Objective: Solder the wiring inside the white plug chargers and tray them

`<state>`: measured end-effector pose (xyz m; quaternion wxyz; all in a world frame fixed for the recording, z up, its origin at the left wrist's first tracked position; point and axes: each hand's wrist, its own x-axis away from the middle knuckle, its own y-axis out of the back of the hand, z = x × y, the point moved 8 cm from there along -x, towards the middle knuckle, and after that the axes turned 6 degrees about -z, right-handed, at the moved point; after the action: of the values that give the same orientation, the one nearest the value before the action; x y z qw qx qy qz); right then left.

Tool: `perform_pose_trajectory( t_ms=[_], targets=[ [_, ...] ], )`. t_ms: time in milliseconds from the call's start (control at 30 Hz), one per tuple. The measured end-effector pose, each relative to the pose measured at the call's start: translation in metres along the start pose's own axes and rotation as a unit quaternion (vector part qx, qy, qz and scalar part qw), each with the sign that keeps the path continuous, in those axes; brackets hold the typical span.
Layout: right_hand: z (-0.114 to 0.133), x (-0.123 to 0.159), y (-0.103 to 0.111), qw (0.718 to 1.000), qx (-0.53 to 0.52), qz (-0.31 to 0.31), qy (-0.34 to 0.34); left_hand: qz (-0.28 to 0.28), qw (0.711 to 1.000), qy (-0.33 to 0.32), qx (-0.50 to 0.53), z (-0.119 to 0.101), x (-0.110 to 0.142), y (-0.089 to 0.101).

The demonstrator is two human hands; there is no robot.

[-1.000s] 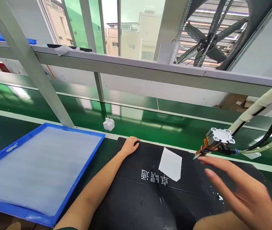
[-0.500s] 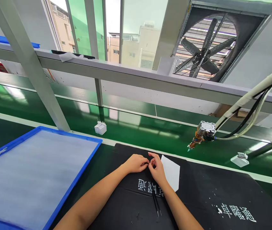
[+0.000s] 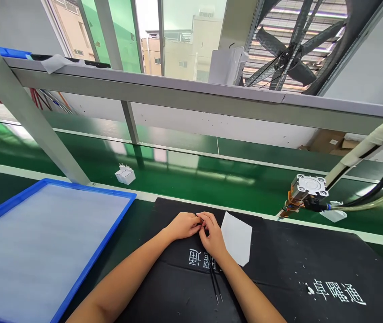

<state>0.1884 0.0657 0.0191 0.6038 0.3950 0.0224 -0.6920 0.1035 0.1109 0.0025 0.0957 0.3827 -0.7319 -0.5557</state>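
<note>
My left hand [image 3: 185,225] and my right hand [image 3: 212,235] meet over a black mat [image 3: 178,287] with white printed characters. Both are closed, with fingertips pinched together and touching. Whatever they hold is too small or too hidden to make out. A pair of dark tweezers [image 3: 214,282] extends from below my right palm toward me, tips apart. Its far end is hidden, and I cannot tell whether my right hand touches it. A white sheet of paper [image 3: 237,237] lies on the mat just right of my right hand.
At left is a blue-framed tray [image 3: 119,220] with a whitish surface. Beyond the mat runs a green conveyor belt [image 3: 184,179] carrying small white items [image 3: 125,174]. A metal tool head [image 3: 307,188] with hoses hangs at right. White scraps [image 3: 310,290] dot the mat.
My hands have drawn closer, the right fingers now lapping over the left fingertips. The camera view has tilted and shifted slightly. The tweezers and paper keep their places on the mat.
</note>
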Motion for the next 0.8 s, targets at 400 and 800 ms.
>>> perform_pose_trajectory(
  t_ms=[400,800],
  targets=[
    [0.0036,0.0007,-0.0005,0.999,0.029,0.005,0.026,0.008,1.0,0.003,-0.012,0.0019,0.0002,0.0],
    [0.0041,0.0007,-0.0022,0.999,0.034,0.009,0.039,0.012,1.0,0.005,-0.012,0.0018,0.0001,-0.0013]
  ],
)
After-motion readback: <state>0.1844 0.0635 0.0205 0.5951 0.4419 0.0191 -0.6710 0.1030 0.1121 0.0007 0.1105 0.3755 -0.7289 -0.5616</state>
